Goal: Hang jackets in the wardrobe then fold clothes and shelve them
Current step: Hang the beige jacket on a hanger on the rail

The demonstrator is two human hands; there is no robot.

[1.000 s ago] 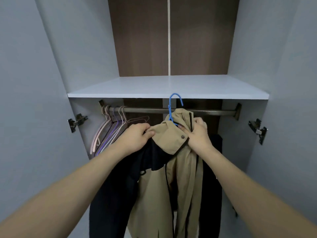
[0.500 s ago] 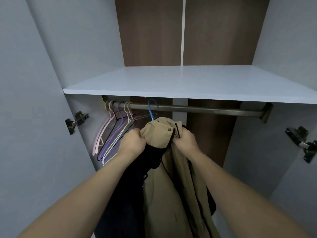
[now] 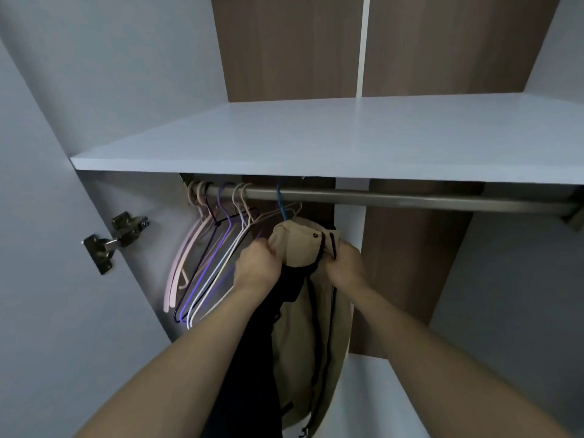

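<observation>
I stand at the open wardrobe (image 3: 104,90), and both my hands are up at the collar of one jacket (image 3: 303,324), tan outside with a black part hanging on its left side. My left hand (image 3: 257,268) is clenched on the collar's left edge, fingers curled into the tan cloth; my right hand (image 3: 346,267) pinches the right edge by the dark zip, thumb and fingers closed on it. The jacket sits at the centre of the view, its body dropping toward six o'clock between my forearms. It hangs from one blue hanger (image 3: 281,202), whose hook runs up from the collar at twelve o'clock to the rail (image 3: 410,197); the very top of the hook is hidden under the shelf edge, so I cannot tell for sure that it is over the rail. The rail crosses the wardrobe from ten o'clock to three o'clock, just below the shelf (image 3: 316,137). On the rail at about ten o'clock, left of the jacket, hangs a bunch of bare hangers (image 3: 202,263), pink, black, purple and white; they overlap, so I count roughly six or seven and cannot be exact. They slant down toward eight o'clock, near my left hand but apart from it. One door hinge (image 3: 113,238) sits on the left wall at nine o'clock. Behind the rail the back panel (image 3: 410,279) is brown with a pale strip down it.
</observation>
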